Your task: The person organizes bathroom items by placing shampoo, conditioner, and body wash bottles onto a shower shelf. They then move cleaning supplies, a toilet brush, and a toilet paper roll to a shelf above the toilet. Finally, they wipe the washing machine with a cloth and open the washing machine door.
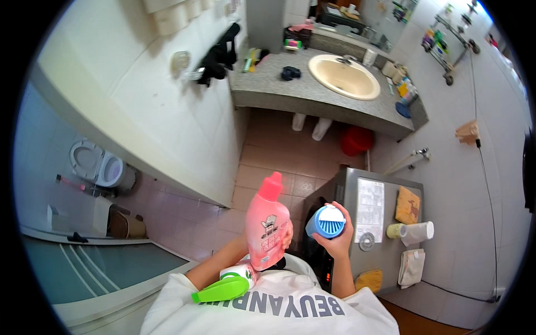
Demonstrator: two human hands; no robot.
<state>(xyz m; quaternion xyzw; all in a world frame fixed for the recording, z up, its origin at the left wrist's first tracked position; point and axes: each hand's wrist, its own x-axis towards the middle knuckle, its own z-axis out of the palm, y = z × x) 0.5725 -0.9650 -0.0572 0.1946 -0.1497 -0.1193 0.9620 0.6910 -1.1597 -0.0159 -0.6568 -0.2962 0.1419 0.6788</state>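
Observation:
My left hand (288, 238) is wrapped around a pink plastic detergent bottle (268, 234), which stands roughly upright with its darker pink cap (271, 187) on. Between my left forearm and my shirt lies a second bottle, white with a green trigger-like top (224, 289). Its lower part is hidden behind the pink bottle. In my right hand (341, 240) is a blue plastic container (320, 228) with a white and blue slatted top turned up toward me. The two held things are apart. Beside my right hand is the grey top of a washing machine (349, 261).
On the machine lie a printed sheet (370, 209), yellow cloths (408, 205), a pale folded cloth (411, 268) and a roll (418, 233). Ahead, a stone counter (268, 86) holds a cream sink (344, 79). Below it sits a red bucket (356, 140). A toilet (111, 169) is at left.

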